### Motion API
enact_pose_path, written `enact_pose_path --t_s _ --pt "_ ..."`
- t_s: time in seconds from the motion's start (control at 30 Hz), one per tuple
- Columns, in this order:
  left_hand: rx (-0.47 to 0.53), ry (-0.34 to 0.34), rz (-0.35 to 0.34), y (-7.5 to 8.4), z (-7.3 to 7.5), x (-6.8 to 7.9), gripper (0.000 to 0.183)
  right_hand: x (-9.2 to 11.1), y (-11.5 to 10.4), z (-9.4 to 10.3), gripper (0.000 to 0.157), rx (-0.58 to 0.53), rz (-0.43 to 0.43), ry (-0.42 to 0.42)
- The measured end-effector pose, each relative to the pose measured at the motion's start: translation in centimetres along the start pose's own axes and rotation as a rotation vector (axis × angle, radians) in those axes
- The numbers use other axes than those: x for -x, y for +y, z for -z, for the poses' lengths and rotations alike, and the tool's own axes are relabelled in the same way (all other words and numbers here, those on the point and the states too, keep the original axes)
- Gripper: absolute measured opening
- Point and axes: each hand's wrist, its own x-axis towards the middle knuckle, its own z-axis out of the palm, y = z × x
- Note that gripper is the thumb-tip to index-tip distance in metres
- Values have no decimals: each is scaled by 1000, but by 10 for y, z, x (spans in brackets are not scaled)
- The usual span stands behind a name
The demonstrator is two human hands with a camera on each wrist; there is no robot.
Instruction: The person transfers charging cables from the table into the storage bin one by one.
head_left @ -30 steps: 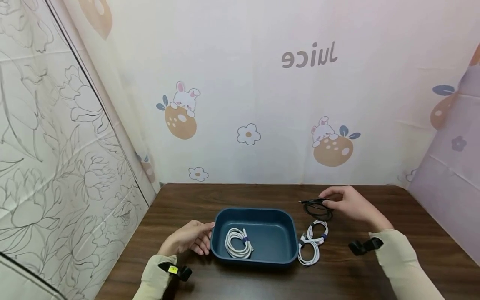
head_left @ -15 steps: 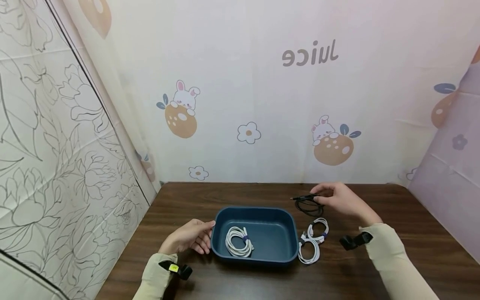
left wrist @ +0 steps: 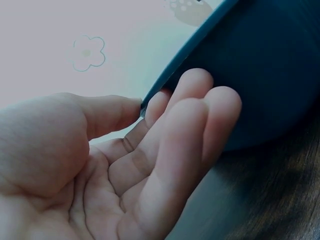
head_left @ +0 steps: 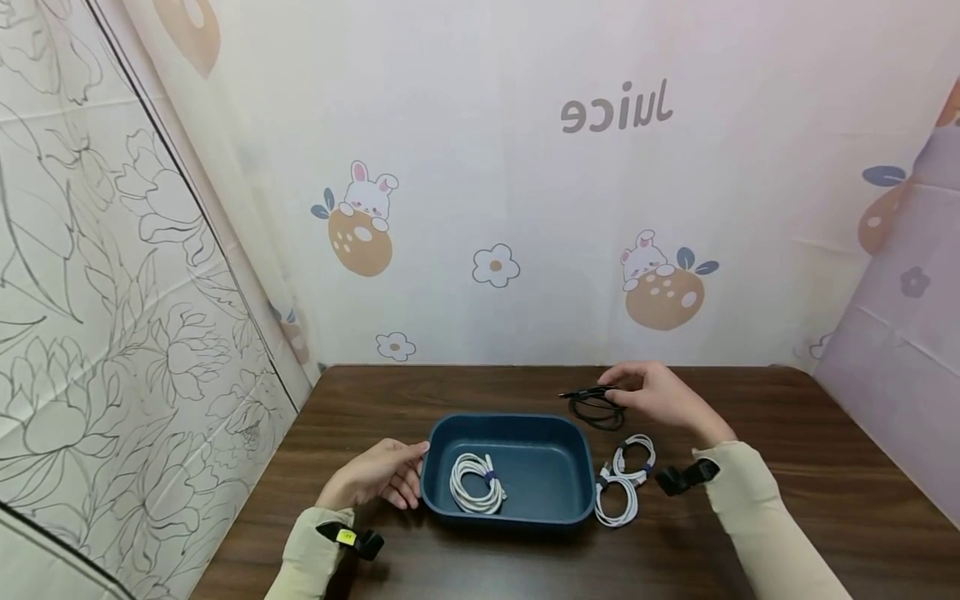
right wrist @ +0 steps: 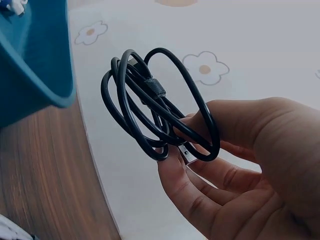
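My right hand point(head_left: 649, 395) pinches a coiled black USB cable point(head_left: 596, 407) between thumb and fingers, behind the right rear corner of a dark blue plastic bin point(head_left: 517, 523). In the right wrist view the black cable point(right wrist: 170, 115) hangs in loose loops around a dark tie, and a metal plug shows by the fingertips. My left hand point(head_left: 386, 475) holds the bin's left side. Its thumb is at the rim and the other fingers curl against the outer wall, as the left wrist view of the hand point(left wrist: 150, 150) shows. Inside the bin, at left, lies a coiled white cable point(head_left: 459, 492).
Two more coiled white cables with dark blue ties lie on the brown wooden table point(head_left: 405, 387), right of the bin: a front cable point(head_left: 617, 524) and a rear cable point(head_left: 651, 450). A printed curtain point(head_left: 510, 167) stands behind the table's back edge.
My right hand has moved left with the black cable, from the far side of the white coils to behind the bin's right rear corner. My left hand and the bin stay in place.
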Motion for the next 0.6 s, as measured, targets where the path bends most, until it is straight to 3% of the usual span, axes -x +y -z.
enact_pose_path --t_s 0.6 --pt "10 -11 0 2 0 2 45 -14 -13 -21 17 -67 36 -18"
